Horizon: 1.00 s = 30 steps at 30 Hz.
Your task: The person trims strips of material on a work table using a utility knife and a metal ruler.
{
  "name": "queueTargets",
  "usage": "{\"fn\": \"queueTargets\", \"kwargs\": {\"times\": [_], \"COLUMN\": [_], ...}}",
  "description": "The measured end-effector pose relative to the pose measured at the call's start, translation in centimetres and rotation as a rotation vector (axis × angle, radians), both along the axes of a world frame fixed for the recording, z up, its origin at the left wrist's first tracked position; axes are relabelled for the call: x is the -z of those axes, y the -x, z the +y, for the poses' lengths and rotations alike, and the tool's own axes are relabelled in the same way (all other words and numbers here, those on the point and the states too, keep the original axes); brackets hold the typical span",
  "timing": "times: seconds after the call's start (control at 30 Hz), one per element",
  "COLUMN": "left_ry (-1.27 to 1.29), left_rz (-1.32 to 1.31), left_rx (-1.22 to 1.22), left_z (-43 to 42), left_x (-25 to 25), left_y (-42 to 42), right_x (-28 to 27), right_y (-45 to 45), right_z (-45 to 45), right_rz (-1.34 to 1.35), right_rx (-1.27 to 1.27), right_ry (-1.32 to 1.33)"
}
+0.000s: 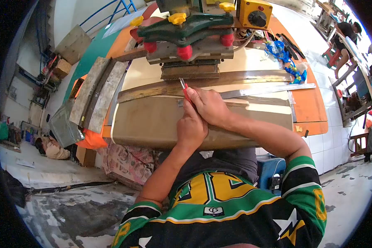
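Observation:
My right hand [213,106] is closed around a red-handled tool [187,91] with a narrow metal tip; its exact kind is not clear. My left hand [191,129] is closed against the right one, its fingers reaching up to the lower end of the tool. What the left fingers hold, if anything, is hidden. Both hands are above the brown padded work surface [149,120]. Beyond them lie a long worn strip [153,89] and a metal ruler [268,89]. A thin tan strip [237,102] lies beside my right hand.
A press with a green top plate [186,31], red knobs [184,52] and a yellow control box [255,14] stands just ahead. Worn flat bars [97,93] lie at left. Blue plastic [291,62] is at right. Another person [346,39] sits far right.

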<state>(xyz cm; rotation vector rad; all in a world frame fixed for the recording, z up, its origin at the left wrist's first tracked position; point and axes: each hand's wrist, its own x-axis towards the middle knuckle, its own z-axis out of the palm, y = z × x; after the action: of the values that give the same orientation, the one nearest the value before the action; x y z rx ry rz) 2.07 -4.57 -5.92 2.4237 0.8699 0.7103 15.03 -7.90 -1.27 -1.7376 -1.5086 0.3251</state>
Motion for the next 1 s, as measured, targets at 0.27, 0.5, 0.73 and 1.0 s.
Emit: {"fn": "queueTargets", "kwargs": {"times": [0.27,0.5,0.73,1.0], "left_ry": [0.061,0.184,0.135,-0.026], "left_rz": [-0.242,-0.242,-0.185,0.034], "left_rx": [0.072,0.074,0.062,-0.089], "left_z": [0.9,0.8,0.2,-0.2], "left_x": [0.5,-0.3,-0.7,0.3], "left_y": [-0.1,0.3,0.1,-0.6], "right_x": [0.2,-1.1,-0.2,0.8], "right_y": [-2.2,-4.3,-2.8,0.0], "right_z": [0.5,0.0,0.2,0.5], "right_rz": [0.346,-0.4,-0.38,-0.186], "right_rx": [-0.15,-0.219,-0.146,0.057], "right_ry": [0.121,-0.276,-0.194,-0.086]}}
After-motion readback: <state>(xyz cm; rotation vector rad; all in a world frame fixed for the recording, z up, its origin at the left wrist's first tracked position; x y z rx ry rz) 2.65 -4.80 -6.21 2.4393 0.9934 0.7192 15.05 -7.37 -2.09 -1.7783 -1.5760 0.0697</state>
